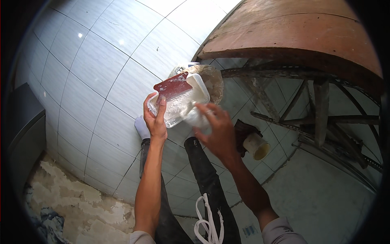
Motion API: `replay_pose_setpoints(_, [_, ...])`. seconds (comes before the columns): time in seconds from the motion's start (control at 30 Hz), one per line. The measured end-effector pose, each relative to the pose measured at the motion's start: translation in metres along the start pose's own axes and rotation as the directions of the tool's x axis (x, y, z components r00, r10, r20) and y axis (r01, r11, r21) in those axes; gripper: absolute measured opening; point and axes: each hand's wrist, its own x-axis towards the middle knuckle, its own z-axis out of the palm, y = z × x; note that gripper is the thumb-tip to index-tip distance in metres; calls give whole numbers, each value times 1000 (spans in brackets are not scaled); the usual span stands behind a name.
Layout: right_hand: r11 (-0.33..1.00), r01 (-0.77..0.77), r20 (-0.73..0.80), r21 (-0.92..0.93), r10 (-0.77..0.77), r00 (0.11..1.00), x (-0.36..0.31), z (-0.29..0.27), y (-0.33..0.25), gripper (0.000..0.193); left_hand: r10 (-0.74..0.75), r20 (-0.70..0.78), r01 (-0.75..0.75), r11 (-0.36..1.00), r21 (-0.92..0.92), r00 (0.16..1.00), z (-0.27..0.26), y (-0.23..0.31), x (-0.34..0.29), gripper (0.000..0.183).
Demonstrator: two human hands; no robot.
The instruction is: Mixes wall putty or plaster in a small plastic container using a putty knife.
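My left hand (156, 122) grips a white plastic tub (201, 86) by its left side, with the thumb over the front. White paste (178, 106) coats the inside. A dark red spreader (174, 86), flecked with white, lies across the tub's far left part, its lower edge in the paste near my thumb. My right hand (219, 132) is at the tub's near right corner, fingers curled round a whitish, crumpled-looking thing (196, 118). Motion blurs it, so its kind is unclear. Whether it touches the tub I cannot tell.
Behind the tub sits a whitish-tan bag or container (214, 79), partly hidden. A cream cup (256, 147) lies tipped beside a dark cloth (243, 132). On the right, a brown wooden top (284, 36) stands near metal framing (321, 110). A grey box (26, 118) is at left.
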Motion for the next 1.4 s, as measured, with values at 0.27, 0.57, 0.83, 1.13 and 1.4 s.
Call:
replay_pose_setpoints(0.27, [999,-44,0,2,44,999,0,-3,5,67,13,6,-13,1000,2,1000,3,2,0,41])
replay_pose_setpoints(0.57, [993,-115,-10,8,115,993,1,-4,9,67,24,20,-24,999,29,1000,3,-3,1,41])
replay_pose_setpoints(0.83, [990,-141,3,28,141,990,0,-1,11,67,13,10,-13,1000,6,1000,3,-5,0,41])
replay_pose_setpoints(1.13, [984,-130,36,119,127,991,1,-4,1,65,15,9,-15,1000,-1,1000,10,-4,1,40])
replay_pose_setpoints(1.4, [979,-29,89,201,11,996,-6,3,-4,69,10,38,-10,1000,8,999,13,-6,2,41])
